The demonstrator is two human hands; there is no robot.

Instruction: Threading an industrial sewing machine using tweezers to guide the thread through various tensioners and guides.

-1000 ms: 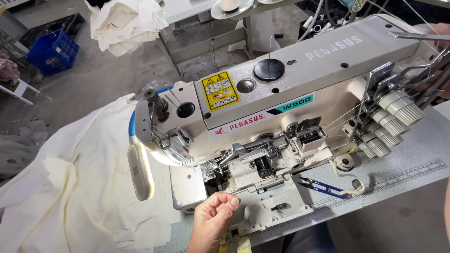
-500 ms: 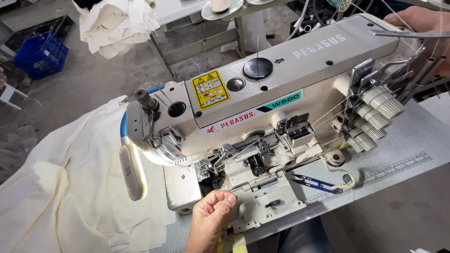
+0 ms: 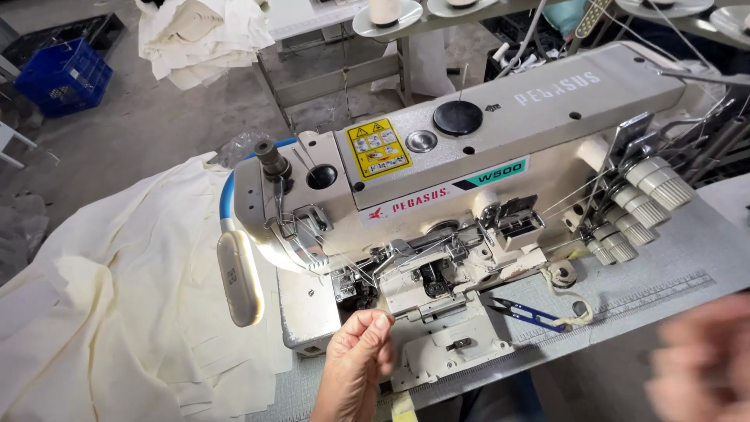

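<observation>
1. Left hand (image 3: 358, 363) low in frame, wrist cut off by the bottom edge; thumb and forefinger pinched shut, apparently on a fine thread (image 3: 367, 291) running up toward the needle area. Thread very thin, hard to follow against the pale metal.
2. Right hand (image 3: 703, 359) at the lower right corner, heavily blurred and partly out of frame; open or closed cannot be told, nor whether anything is held.
3. Sewing machine (image 3: 469, 164) cream-coloured, across the middle of the tabletop (image 3: 664, 289); far right end cut off by the frame. Yellow warning label and black round knob on top.
4. Needle area (image 3: 351, 281) just above the left hand, crowded with small metal parts and threads; needles themselves not distinguishable.
5. Tension knobs (image 3: 641, 207) stacked at the machine's right end, threads running from them leftward.
6. Blue snips (image 3: 527, 312) flat on the tabletop, right of the left hand, tied to a cord.
7. Lamp (image 3: 238, 277) hanging at the machine's left end on a blue neck.
8. Cream cloth (image 3: 117, 312) heaped left of the machine, spilling past the left and bottom edges.
9. Blue crate (image 3: 66, 78) on the floor, top left, partly cut off.
</observation>
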